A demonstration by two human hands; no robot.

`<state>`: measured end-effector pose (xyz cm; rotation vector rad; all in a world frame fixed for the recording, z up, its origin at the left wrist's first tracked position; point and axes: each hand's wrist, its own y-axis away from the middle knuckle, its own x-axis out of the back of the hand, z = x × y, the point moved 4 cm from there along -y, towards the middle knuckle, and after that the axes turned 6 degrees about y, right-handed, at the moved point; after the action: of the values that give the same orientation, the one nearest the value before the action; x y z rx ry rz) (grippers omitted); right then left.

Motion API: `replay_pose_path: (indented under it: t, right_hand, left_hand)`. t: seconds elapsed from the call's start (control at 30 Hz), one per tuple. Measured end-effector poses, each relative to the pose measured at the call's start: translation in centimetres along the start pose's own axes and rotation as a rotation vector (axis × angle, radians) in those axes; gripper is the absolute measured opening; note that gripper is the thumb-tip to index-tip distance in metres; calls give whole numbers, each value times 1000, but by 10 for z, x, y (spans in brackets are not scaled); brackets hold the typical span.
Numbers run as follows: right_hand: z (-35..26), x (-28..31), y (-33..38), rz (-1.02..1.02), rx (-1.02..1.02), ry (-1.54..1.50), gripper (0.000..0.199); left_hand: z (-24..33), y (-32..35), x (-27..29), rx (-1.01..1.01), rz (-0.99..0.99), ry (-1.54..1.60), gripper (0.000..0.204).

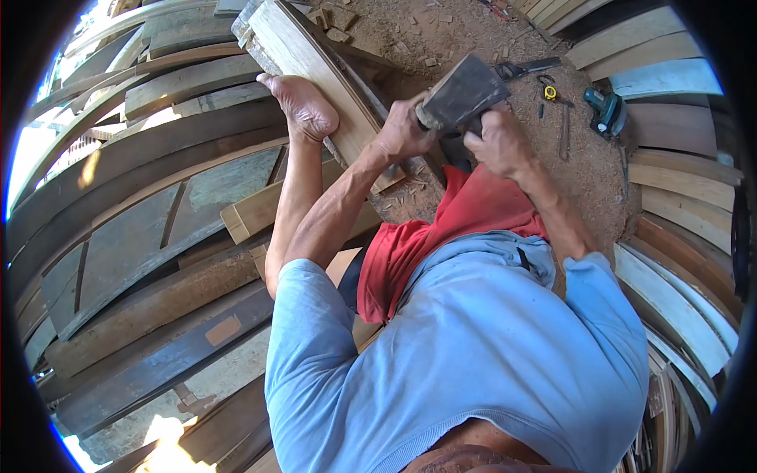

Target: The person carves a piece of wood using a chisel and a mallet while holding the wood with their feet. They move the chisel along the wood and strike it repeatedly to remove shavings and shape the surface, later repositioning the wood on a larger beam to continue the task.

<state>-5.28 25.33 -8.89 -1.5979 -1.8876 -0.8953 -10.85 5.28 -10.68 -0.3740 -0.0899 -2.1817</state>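
In front of my lap I hold up a dark grey, broad, flat-faced block-like tool (pixel 467 91); its exact kind I cannot make out. My left hand (pixel 406 130) is closed round its near left end. My right hand (pixel 501 143) is closed at its lower right side, where a dark part shows; most of that grip is hidden. Just beyond my left forearm lies a long pale wooden board (pixel 315 67), angled away to the far left. My bare left foot (pixel 303 106) rests against that board's left edge.
Stacked boards (pixel 181 197) fill the left side, and more planks (pixel 682 197) stand along the right. On the shaving-covered ground (pixel 583 181) lie a yellow tape measure (pixel 550 92), a teal power tool (pixel 605 112), a brown stick-like handle (pixel 564 134) and a black-handled tool (pixel 532 67).
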Motion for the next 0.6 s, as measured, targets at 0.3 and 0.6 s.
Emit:
replay_pose_path:
  t: [0.3,0.6]
  right_hand:
    - [-10,42,-16,8,-181,-297,32]
    - [20,-39,18,-228,-58,-156,41]
  left_hand:
    - [-20,3,2,210,-115,-95,28]
    - [-33,40,34,330,158,-55,19]
